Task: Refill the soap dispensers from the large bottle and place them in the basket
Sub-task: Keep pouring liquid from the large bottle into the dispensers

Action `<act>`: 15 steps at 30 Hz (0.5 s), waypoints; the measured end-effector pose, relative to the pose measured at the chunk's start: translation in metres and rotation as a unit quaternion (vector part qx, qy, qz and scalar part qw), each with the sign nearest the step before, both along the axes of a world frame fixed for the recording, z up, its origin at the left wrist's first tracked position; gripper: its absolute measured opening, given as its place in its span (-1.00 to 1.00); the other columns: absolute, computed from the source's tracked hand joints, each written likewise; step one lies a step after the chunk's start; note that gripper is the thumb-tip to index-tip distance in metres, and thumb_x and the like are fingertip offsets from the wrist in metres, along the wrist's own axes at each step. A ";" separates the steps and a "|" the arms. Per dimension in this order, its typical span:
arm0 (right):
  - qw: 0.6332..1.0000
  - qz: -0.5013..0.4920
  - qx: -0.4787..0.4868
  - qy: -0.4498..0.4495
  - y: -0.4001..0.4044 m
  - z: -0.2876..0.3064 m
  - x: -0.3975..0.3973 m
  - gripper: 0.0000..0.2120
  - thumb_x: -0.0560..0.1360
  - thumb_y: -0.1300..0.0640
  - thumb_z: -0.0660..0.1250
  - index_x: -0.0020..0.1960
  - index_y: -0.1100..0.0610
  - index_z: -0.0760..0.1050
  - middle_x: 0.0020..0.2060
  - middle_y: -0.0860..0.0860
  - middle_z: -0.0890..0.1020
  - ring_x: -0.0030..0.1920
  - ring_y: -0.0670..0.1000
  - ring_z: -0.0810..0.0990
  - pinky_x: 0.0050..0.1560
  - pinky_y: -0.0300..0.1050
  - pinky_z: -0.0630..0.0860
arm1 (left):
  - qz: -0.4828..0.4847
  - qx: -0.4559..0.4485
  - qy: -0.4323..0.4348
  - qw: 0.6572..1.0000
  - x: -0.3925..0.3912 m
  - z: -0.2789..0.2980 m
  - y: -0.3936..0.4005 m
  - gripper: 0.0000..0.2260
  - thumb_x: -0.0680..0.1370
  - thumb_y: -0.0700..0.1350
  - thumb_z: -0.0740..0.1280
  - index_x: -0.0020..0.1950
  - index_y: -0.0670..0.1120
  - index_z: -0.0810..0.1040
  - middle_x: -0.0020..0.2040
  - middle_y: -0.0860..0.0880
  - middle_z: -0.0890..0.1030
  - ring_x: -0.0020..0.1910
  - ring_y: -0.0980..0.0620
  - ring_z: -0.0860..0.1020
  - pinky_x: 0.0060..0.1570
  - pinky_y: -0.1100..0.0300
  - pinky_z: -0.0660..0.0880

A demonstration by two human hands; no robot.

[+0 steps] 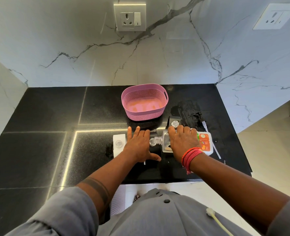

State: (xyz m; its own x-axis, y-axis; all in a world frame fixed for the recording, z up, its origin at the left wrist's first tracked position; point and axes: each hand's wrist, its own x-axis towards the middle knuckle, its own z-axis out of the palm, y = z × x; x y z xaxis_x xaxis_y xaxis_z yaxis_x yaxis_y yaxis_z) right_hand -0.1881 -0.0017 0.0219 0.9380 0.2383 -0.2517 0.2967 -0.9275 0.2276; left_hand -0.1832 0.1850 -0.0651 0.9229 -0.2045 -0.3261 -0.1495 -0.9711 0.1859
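The empty pink basket (144, 101) stands mid-counter near the wall. My left hand (137, 145) lies flat, palm down with fingers apart, beside a white bottle (117, 143) whose mouth is uncapped. My right hand (183, 140) is draped over a clear dispenser (159, 140) that lies on its side, open neck pointing left. A dispenser with an orange label (205, 142) lies right of that hand, partly under it. Another clear open bottle mouth (174, 123) shows just beyond my right fingers.
A black pump head (197, 114) with its white tube lies on a wet patch of the black counter (47, 116), right of the basket. A second thin tube (216, 151) lies by the orange-labelled dispenser. Marble walls enclose the counter on three sides; its front edge is near my body.
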 end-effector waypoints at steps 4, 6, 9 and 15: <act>1.000 0.002 -0.003 0.001 0.000 0.001 0.000 -0.46 0.59 0.01 0.32 0.49 0.09 0.23 0.26 0.21 0.50 0.23 0.23 0.52 0.25 0.19 0.45 | 0.001 0.000 -0.001 1.000 0.000 0.000 0.000 0.24 0.24 0.65 0.31 0.65 -0.12 0.04 0.64 -0.13 0.22 0.68 -0.21 -0.06 0.53 -0.33 -0.38; 1.000 0.001 -0.004 0.003 0.001 0.001 0.000 -0.46 0.59 0.01 0.31 0.49 0.09 0.22 0.27 0.21 0.49 0.24 0.23 0.52 0.26 0.19 0.45 | 0.001 0.001 -0.002 1.000 0.000 0.000 0.000 0.24 0.24 0.65 0.31 0.65 -0.12 0.05 0.64 -0.13 0.23 0.68 -0.21 -0.05 0.53 -0.33 -0.37; 1.000 -0.002 -0.004 0.004 0.001 0.002 0.000 -0.48 0.60 0.01 0.31 0.48 0.09 0.23 0.26 0.21 0.49 0.24 0.23 0.51 0.27 0.19 0.45 | 0.000 0.001 -0.003 1.000 0.000 -0.001 0.000 0.24 0.24 0.65 0.30 0.65 -0.12 0.05 0.64 -0.13 0.23 0.68 -0.21 -0.05 0.53 -0.34 -0.37; 1.000 -0.001 -0.007 -0.002 0.002 0.003 -0.001 -0.52 0.61 0.03 0.26 0.48 0.09 0.23 0.25 0.20 0.50 0.22 0.22 0.52 0.25 0.18 0.44 | 0.002 -0.002 -0.006 1.000 0.000 0.000 0.001 0.24 0.23 0.65 0.32 0.65 -0.12 0.06 0.63 -0.13 0.24 0.68 -0.21 -0.05 0.49 -0.30 -0.42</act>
State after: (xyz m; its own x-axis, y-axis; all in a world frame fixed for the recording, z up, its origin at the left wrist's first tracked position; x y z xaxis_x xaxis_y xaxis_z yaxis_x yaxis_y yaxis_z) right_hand -0.1890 -0.0002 0.0247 0.9394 0.2335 -0.2510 0.2946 -0.9243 0.2425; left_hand -0.1837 0.1863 -0.0652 0.9279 -0.2015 -0.3136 -0.1471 -0.9710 0.1887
